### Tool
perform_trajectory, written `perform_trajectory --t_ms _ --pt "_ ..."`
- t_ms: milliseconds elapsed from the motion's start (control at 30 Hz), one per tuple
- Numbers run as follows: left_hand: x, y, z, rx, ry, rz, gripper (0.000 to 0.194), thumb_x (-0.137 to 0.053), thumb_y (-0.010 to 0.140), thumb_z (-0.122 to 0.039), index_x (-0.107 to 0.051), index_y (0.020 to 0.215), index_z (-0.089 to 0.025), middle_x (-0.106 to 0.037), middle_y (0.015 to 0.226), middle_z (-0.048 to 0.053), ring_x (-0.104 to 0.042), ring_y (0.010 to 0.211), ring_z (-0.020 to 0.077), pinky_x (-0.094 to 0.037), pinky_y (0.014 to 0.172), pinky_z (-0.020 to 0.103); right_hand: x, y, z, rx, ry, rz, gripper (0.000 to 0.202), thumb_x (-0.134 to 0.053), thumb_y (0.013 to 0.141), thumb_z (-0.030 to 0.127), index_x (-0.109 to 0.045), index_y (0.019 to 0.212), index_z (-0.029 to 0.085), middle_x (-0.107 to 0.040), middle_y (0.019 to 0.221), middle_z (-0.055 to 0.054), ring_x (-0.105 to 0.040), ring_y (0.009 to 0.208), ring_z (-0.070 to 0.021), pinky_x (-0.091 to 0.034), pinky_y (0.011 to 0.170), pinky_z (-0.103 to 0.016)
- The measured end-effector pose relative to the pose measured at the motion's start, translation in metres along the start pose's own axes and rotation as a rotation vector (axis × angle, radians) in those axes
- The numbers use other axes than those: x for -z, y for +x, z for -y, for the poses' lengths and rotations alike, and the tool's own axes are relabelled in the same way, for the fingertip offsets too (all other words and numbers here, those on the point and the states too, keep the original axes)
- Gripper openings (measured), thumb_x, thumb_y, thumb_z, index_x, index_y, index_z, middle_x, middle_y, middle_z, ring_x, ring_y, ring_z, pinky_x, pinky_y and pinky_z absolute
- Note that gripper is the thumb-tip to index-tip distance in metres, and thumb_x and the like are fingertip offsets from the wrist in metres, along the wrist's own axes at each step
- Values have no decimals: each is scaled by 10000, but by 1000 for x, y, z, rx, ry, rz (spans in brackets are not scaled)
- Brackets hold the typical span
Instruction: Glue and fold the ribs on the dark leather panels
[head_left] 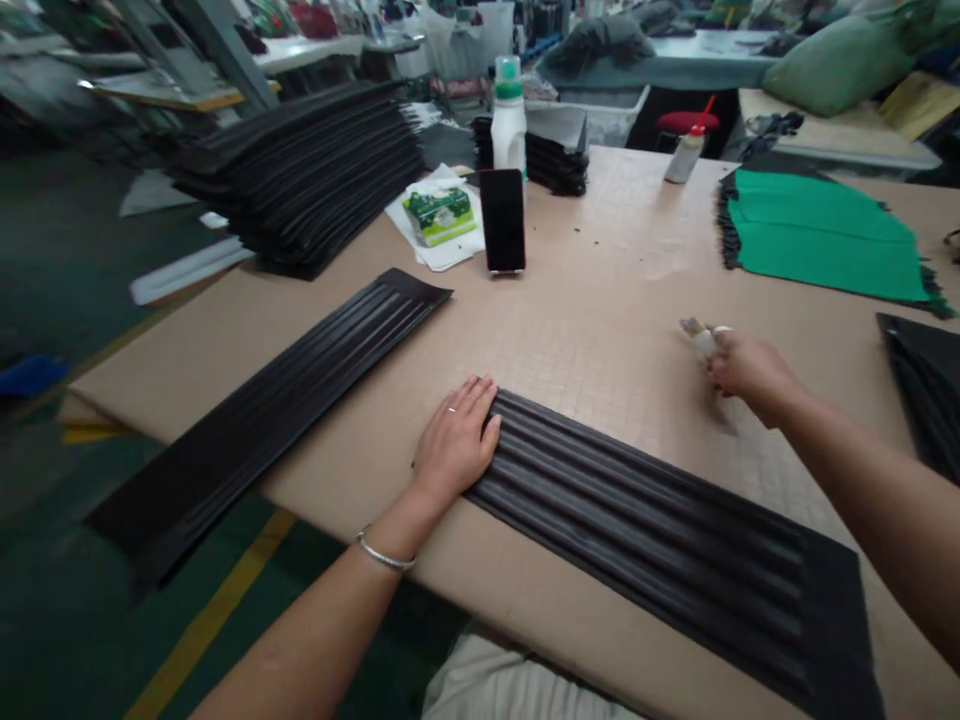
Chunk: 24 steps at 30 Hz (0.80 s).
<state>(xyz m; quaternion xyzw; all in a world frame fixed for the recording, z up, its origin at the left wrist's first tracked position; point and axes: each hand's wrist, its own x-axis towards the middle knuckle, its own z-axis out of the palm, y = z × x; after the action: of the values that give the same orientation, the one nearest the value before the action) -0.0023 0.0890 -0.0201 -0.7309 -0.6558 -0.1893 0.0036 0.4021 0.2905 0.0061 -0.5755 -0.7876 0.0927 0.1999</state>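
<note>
My left hand lies flat, fingers stretched out, on the left end of a black ribbed panel. The panel looks like leather or a similar sheet, with raised lengthwise ridges and a flat right end. My right hand is raised above the table, beyond the panel's far edge. Its fingers are closed round a small white tool with a greyish tip; blur hides its exact kind. A second black ribbed panel lies to the left, its near end overhanging the table edge.
A tall stack of black panels stands at the back left. Near it are a green tissue pack, an upright phone and a white bottle. A red-capped squeeze bottle, green sheets and more black pieces lie right.
</note>
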Motion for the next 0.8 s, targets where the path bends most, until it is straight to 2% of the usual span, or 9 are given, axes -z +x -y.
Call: perform_trajectory --t_ms 67,133,200,233,300,433,567,700,800 --pt "1 0 -2 16 -34 -23 455 -506 1028 -299 -565 1444 -125 -556 1544 137 -473 1484 287 -409 1245 518 -14 -3 50 112 46 121 467 -551 959 312 -644 1398 181 -678 667 -50 -619 547 -220 -491 637 -377" --pt "2 -1 -4 30 -63 -47 427 -513 1026 -290 -586 1418 -135 -573 1529 135 -480 1479 279 -419 1241 515 -27 -15 107 288 133 255 517 -542 968 283 -585 1484 272 -771 951 -73 -724 778 -250 -548 741 -379" --pt "3 -2 -6 41 -84 -58 412 -510 1027 -278 -592 1407 -143 -577 1527 128 -480 1479 272 -422 1242 512 -39 -28 158 426 210 369 476 -505 1009 284 -592 1476 310 -755 1192 -65 -733 1001 -248 -565 857 -367" --pt "4 -3 -7 47 -93 -58 411 -510 1026 -274 -591 1407 -143 -574 1530 126 -476 1482 270 -419 1245 509 -43 -34 177 468 227 418 459 -484 1028 286 -596 1473 310 -742 1241 -64 -724 1054 -242 -563 897 -362" --pt "4 -4 -7 57 -104 -49 420 -512 1024 -270 -583 1416 -136 -561 1543 123 -462 1492 268 -407 1256 501 -50 -39 201 498 214 481 444 -453 1053 288 -594 1474 299 -747 1229 -66 -724 1058 -232 -557 932 -358" --pt "5 -3 -7 57 -110 -28 446 -509 1025 -277 -562 1442 -125 -541 1562 120 -441 1507 268 -389 1266 496 -59 -30 211 518 163 525 467 -428 1056 282 -565 1503 283 -762 1174 -69 -731 1011 -233 -554 907 -346" --pt "5 -1 -7 43 -101 2 461 -490 1035 -282 -545 1468 -132 -529 1573 110 -429 1514 274 -392 1255 512 -56 -14 217 539 19 574 483 -433 1031 250 -583 1488 294 -779 1101 -65 -736 909 -231 -527 788 -313" --pt "3 0 -6 41 -92 -5 454 -472 1043 -299 -564 1458 -139 -532 1570 108 -438 1507 287 -392 1247 519 -36 -8 215 580 -69 652 479 -467 996 228 -634 1435 321 -784 1044 -44 -728 834 -220 -482 716 -295" --pt "1 1 -4 32 -88 -9 459 -466 1041 -303 -567 1459 -142 -539 1563 118 -449 1499 291 -394 1242 521 -12 -20 191 553 -44 704 403 -444 1034 319 -703 1342 344 -778 945 -35 -705 764 -219 -466 688 -312"
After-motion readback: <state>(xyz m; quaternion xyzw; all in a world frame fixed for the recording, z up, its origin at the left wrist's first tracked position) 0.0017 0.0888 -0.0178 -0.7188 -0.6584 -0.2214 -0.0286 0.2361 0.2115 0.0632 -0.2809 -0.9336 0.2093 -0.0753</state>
